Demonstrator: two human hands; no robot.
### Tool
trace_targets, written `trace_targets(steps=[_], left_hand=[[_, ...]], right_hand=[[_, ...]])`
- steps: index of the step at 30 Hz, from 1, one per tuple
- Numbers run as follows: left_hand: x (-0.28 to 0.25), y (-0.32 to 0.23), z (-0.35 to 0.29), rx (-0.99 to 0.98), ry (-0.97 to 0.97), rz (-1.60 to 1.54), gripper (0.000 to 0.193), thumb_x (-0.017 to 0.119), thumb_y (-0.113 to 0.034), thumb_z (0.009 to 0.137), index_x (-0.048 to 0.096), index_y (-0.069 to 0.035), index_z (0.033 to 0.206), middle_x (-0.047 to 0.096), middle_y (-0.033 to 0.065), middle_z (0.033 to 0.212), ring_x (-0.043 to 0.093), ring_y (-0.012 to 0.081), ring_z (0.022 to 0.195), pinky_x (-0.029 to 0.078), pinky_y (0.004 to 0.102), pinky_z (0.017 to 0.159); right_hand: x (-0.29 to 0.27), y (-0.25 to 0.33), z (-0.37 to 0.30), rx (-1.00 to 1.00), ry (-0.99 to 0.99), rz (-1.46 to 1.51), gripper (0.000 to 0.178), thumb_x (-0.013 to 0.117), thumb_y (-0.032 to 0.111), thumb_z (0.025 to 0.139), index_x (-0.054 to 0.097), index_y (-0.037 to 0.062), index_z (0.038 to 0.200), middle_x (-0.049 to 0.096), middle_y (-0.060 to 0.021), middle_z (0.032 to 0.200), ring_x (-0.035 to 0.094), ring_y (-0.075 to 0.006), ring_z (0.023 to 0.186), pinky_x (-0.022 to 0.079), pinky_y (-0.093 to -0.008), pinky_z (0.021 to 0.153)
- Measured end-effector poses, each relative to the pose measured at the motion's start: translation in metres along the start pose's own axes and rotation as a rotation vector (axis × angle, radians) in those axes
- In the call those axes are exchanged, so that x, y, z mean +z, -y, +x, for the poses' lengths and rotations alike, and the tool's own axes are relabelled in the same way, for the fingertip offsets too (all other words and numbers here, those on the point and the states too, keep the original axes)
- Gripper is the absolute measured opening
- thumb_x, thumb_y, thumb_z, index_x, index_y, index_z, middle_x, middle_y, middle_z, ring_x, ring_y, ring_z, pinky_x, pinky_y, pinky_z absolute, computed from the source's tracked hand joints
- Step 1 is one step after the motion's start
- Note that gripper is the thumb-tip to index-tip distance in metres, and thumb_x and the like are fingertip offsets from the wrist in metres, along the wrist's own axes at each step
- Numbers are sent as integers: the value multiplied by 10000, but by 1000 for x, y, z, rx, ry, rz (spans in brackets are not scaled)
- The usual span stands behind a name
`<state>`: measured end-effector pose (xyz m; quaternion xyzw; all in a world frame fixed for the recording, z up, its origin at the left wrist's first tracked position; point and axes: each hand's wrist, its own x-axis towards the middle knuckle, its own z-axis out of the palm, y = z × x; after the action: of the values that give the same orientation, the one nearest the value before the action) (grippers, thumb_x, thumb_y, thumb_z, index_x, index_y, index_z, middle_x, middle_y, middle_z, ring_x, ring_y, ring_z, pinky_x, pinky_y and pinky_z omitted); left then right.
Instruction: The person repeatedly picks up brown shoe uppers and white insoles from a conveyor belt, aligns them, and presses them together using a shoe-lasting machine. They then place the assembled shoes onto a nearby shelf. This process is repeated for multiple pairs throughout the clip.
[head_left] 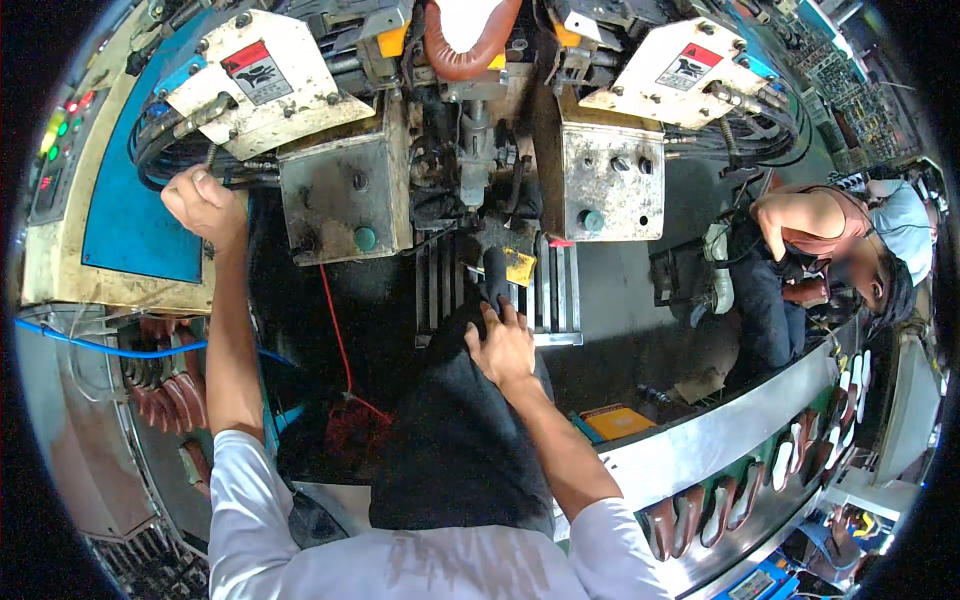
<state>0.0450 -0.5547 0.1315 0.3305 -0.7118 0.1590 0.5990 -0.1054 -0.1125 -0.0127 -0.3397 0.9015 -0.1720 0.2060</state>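
My left hand (205, 208) is raised beside the machine's left side, its fingers curled closed below a thin metal rod (212, 155) and dark hoses. Whatever it grips, if anything, is hidden in the fist. On my dark-trousered leg (455, 430) lies my right hand (503, 345), fingers apart, the tips touching the lower end of a dark cylindrical piece (494, 272). Above, at the centre of the machine, sits a brown shoe upper (470, 62) with a pale inside. Two stained metal boxes with green buttons, a left box (345, 195) and a right box (607, 180), flank it.
A cream and blue cabinet (140, 200) with lit buttons stands at left. A metal conveyor ledge (720, 430) carries several brown shoe parts (717, 510) at lower right. Another person (810, 240) sits at right. A red cord (335, 330) hangs below the left box.
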Motion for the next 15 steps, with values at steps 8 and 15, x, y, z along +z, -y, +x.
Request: trace_targets(steps=[8, 15], left_hand=[[-1, -8, 3, 8, -33, -26, 248, 562, -208, 1003, 705, -9, 965, 612, 195, 1022, 597, 390, 979, 485, 515, 884], [-2, -4, 1, -2, -3, -16, 267, 542, -208, 1010, 700, 7, 1007, 622, 210, 1039, 598, 390, 997, 490, 505, 917]], right_hand=[[1, 17, 13, -13, 76, -56, 535, 649, 417, 973, 694, 85, 1391, 580, -198, 1512, 606, -422, 1306, 523, -551, 1085], [4, 24, 17, -13, 104, -83, 541, 643, 425, 979, 687, 89, 1401, 584, -198, 1506, 595, -423, 1324, 517, -545, 1097]])
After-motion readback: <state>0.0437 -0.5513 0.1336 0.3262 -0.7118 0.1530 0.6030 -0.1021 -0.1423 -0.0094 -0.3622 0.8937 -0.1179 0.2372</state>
